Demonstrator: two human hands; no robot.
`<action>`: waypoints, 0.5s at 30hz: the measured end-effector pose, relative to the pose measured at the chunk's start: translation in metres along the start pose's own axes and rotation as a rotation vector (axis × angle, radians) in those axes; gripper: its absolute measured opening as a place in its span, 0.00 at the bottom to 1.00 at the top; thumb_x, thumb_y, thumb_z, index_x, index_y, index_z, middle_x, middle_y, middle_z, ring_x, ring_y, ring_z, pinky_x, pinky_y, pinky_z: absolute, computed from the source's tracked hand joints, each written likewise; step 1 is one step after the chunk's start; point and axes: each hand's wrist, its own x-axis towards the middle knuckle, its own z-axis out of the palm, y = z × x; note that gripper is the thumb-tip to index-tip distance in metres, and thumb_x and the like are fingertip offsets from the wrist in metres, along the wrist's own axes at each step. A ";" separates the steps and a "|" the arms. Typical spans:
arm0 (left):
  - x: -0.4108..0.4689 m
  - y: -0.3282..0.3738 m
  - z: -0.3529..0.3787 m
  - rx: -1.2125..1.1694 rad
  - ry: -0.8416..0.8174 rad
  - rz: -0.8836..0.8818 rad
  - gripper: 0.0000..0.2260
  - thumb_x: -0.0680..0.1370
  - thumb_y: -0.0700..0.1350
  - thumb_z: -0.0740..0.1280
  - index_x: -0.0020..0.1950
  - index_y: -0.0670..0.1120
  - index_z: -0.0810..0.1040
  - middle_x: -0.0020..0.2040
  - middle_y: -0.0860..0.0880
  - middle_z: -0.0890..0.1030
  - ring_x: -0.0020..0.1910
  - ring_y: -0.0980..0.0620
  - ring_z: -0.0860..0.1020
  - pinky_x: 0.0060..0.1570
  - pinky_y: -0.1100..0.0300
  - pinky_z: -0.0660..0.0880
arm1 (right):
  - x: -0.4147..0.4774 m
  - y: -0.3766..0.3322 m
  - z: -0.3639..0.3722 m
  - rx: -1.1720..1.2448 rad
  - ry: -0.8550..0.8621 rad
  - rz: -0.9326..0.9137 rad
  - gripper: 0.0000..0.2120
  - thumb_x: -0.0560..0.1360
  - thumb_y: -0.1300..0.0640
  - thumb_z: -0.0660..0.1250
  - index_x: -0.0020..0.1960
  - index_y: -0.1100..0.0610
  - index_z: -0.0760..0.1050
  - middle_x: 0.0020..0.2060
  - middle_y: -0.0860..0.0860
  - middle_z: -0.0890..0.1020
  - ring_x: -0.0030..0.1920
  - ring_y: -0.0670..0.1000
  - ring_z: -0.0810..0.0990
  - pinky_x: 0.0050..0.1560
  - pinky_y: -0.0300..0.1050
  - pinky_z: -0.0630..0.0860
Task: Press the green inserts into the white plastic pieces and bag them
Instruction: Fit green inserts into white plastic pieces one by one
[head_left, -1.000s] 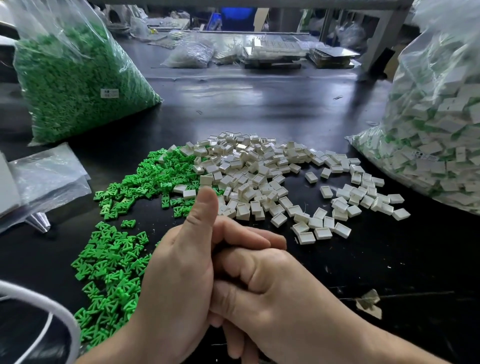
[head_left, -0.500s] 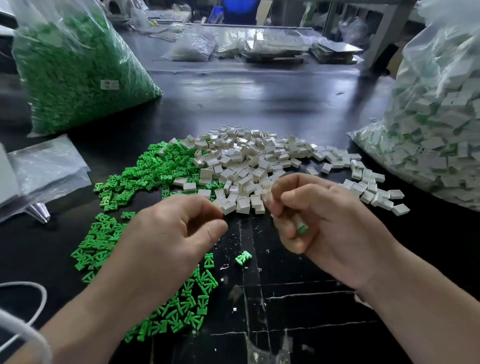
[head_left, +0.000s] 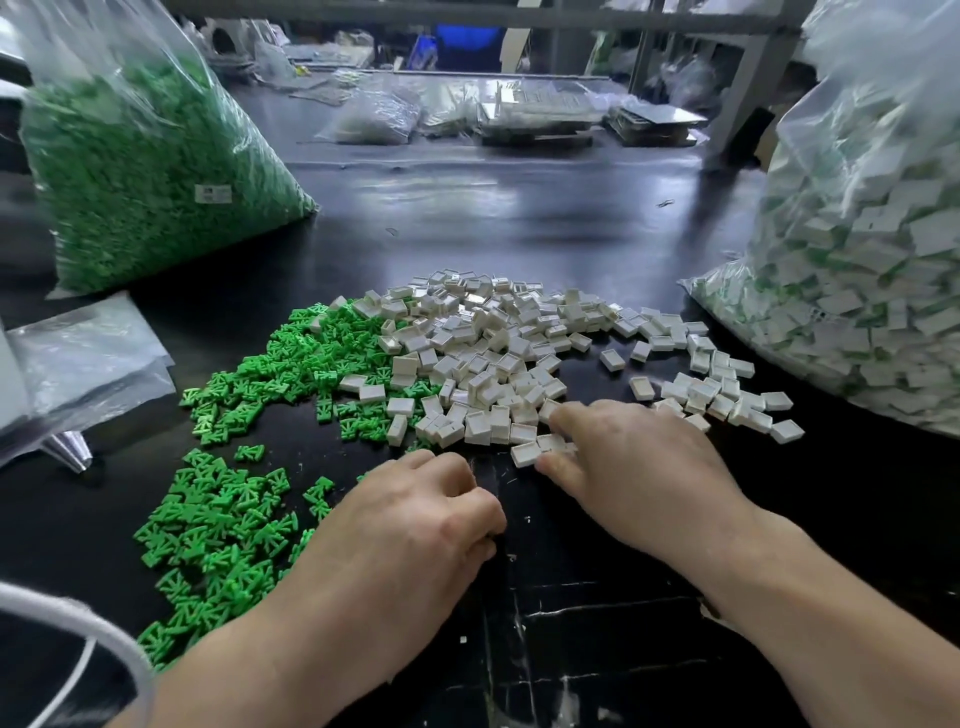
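Note:
Loose white plastic pieces (head_left: 493, 353) lie heaped on the black table (head_left: 519, 223), with loose green inserts (head_left: 223, 530) spread to their left. My right hand (head_left: 634, 473) reaches onto the near edge of the white heap. Its thumb and forefinger close around one white piece (head_left: 551, 443). My left hand (head_left: 415, 525) rests knuckles up on the table beside the green inserts, with its fingers curled under. Its fingertips, and anything in them, are hidden.
A big clear bag of green inserts (head_left: 140, 171) stands at the back left. A big bag of white pieces with green showing (head_left: 857, 286) stands at the right. Flat plastic bags (head_left: 78, 358) lie at the left edge, a white cable (head_left: 67, 618) at the bottom left.
The clasped hands parted. The right hand went forward from mid-air onto the white pieces, and the left hand came down over the spot where a single green insert lay.

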 end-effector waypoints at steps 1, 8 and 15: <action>-0.001 -0.001 0.001 -0.012 0.001 -0.017 0.06 0.72 0.46 0.75 0.47 0.53 0.82 0.42 0.55 0.78 0.42 0.52 0.78 0.39 0.55 0.78 | 0.000 0.000 0.001 0.025 -0.001 -0.020 0.14 0.80 0.39 0.60 0.57 0.47 0.73 0.43 0.45 0.76 0.50 0.55 0.80 0.47 0.51 0.74; -0.001 -0.001 -0.001 -0.448 0.214 -0.341 0.08 0.77 0.47 0.67 0.53 0.58 0.81 0.47 0.63 0.80 0.46 0.65 0.79 0.44 0.75 0.72 | -0.003 0.007 0.003 0.441 0.078 0.010 0.14 0.77 0.44 0.70 0.61 0.45 0.79 0.39 0.39 0.78 0.40 0.37 0.77 0.42 0.31 0.70; 0.002 -0.004 -0.007 -1.200 0.255 -0.555 0.12 0.72 0.37 0.71 0.48 0.54 0.85 0.41 0.46 0.85 0.42 0.49 0.85 0.41 0.64 0.80 | -0.002 0.003 0.000 1.359 -0.197 0.156 0.13 0.74 0.53 0.76 0.57 0.46 0.80 0.31 0.50 0.78 0.29 0.49 0.75 0.29 0.39 0.72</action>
